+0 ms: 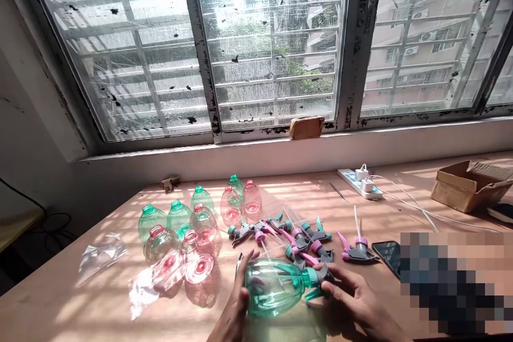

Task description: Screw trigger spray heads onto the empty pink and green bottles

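A green see-through spray bottle (276,286) lies on its side near the table's front edge. My left hand (236,307) wraps round its base. My right hand (352,299) is closed on the green and grey trigger sprayer head (318,280) fitted at the bottle's neck. Just behind lies a heap of several loose trigger sprayer heads (296,238) in pink, green and grey. One more pink sprayer head (355,250) lies apart to the right.
Several empty green and pink bottles (188,235) stand at the left on the wooden table (80,299), with clear plastic bags (100,256). A phone (388,254), a power strip (359,181) with cables and a cardboard box (467,184) are at the right. A window runs behind.
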Motion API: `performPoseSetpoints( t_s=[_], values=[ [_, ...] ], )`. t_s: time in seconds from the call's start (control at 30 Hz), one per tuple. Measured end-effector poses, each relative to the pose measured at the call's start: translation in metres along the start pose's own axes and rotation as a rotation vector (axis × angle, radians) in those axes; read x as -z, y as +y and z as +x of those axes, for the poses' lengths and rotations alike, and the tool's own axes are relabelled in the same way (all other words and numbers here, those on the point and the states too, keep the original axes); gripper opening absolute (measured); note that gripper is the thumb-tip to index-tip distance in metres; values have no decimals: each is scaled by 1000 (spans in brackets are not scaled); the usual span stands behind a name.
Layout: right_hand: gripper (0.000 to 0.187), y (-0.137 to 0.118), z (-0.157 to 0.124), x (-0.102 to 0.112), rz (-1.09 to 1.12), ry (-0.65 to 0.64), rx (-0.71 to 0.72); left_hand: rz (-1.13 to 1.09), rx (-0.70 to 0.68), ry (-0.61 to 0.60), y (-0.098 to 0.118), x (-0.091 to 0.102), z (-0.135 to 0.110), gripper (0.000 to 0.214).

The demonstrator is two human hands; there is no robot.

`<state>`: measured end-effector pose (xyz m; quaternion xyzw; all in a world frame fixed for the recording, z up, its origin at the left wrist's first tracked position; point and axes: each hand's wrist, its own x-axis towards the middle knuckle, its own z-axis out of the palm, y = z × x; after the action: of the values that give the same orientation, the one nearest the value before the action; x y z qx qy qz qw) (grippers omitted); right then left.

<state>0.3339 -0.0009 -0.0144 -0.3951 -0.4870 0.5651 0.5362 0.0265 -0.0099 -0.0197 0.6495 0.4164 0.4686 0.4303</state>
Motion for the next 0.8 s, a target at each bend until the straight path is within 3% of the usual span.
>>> performPoseSetpoints(
  t_s=[0.07, 0.17, 0.23, 0.33, 0.43, 0.57, 0.63, 0.8],
  values=[
    [56, 1, 1, 0, 65, -16, -40, -10, -26, 23, 2, -1, -3, 79],
    [54, 2, -1, 2, 13, -29, 3, -111, -83, 58, 7, -1, -6, 93],
    [54, 3, -2, 4, -9, -52, 18, -151, -24, 82, 5, 2, -5, 99],
    [51, 3, -1, 8, -66, -50, 51, -69, 136, 105, 0, 6, -1, 88],
    [38, 1, 2, 12, -197, -40, 186, -29, 149, 88, -1, 6, 1, 92],
    [28, -1, 7, 17, -319, -214, 373, -55, 157, 152, 8, 2, 0, 85],
    [28, -1, 7, 18, -331, -219, 359, -75, 157, 166, 12, 1, 0, 85],
    [44, 2, 3, 12, -175, -27, 151, -134, 81, 126, 11, 1, 0, 90]
  ],
)
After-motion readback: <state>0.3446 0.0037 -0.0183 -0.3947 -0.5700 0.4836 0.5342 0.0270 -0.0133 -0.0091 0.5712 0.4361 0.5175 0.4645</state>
